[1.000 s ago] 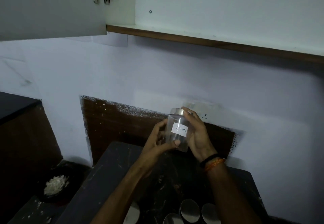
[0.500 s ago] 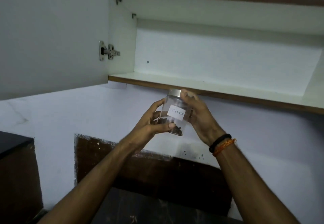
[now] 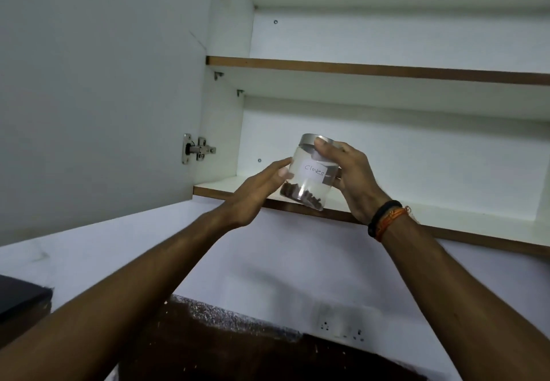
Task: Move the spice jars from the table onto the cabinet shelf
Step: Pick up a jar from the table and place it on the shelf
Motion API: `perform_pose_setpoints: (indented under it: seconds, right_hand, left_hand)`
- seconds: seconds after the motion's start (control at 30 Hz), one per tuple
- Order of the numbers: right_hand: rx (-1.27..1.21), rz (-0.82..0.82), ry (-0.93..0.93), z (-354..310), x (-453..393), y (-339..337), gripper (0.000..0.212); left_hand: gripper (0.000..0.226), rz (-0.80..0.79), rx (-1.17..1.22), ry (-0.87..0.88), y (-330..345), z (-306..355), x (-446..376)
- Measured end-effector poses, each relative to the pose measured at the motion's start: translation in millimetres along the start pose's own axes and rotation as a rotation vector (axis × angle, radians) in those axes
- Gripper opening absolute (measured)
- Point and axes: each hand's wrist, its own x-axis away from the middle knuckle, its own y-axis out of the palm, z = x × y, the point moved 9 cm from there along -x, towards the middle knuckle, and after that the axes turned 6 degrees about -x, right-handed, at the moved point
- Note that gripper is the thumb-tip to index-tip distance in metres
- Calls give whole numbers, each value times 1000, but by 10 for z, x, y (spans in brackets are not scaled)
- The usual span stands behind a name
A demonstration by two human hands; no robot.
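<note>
A clear spice jar (image 3: 308,176) with a silver lid, a white label reading "Cloves" and dark cloves at its bottom is held tilted, in front of the lower cabinet shelf (image 3: 446,219). Its base sits about level with the shelf's brown front edge. My right hand (image 3: 349,178) grips the jar's right side and lid. On the jar's left side, my left hand (image 3: 262,187) rests with its fingers extended against the glass. The table and the other jars are out of view.
The white cabinet door (image 3: 95,97) stands open on the left, with a metal hinge (image 3: 196,149). A second shelf (image 3: 372,70) runs above the lower one. Below are a white wall, a wall socket (image 3: 342,325) and a dark counter corner (image 3: 20,298).
Both hands have raised the jar from above the table up to the lower shelf's front edge. The view has tilted upward, so the table and the other jars have dropped out of sight.
</note>
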Motion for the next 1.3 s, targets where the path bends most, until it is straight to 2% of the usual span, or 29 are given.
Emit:
perform_pose_setpoints:
  seconds: [0.1, 0.2, 0.27, 0.33, 0.47, 0.57, 0.63, 0.7, 0.8, 0.93, 1.07, 1.3]
  right_hand:
    - [41, 24, 0, 95, -175, -65, 45]
    - [118, 22, 12, 234, -364, -93, 62]
    - [157, 17, 20, 314, -501, -109, 68]
    - [190, 5, 23, 377, -673, -110, 66]
    - [264, -4, 12, 486, -1036, -55, 55]
    - [335, -41, 10, 636, -1325, 57, 41]
    - [368, -77, 52, 814, -1494, 152, 48]
    - [384, -106, 104, 974, -1595, 224, 65]
    - [380, -170, 136, 1213, -1768, 367, 72]
    - [407, -235, 140, 1397, -1941, 578, 65]
    - [546, -271, 98, 1476, -2102, 712, 63]
    - [693, -245, 7, 1528, -2343, 813, 55]
  left_hand:
    - [64, 8, -414, 11, -110, -249, -144]
    - [59, -183, -811, 10, -25, -526, -281]
    - [64, -244, -924, -47, -16, -704, -338]
    - [68, -200, -996, 6, -34, -762, -412]
    - [68, -83, -1063, 155, -41, -740, -432]
    - [75, 96, -1161, 204, -98, -721, -402]
    - [77, 170, -1182, 216, -126, -744, -386]
    - [74, 176, -1178, 230, -102, -745, -374]
    - [68, 207, -1166, 261, -103, -766, -371]
    - [67, 265, -1172, 303, -124, -762, -383]
    - [68, 301, -1163, 316, -135, -778, -391]
    - [68, 321, -1161, 326, -133, -730, -376]
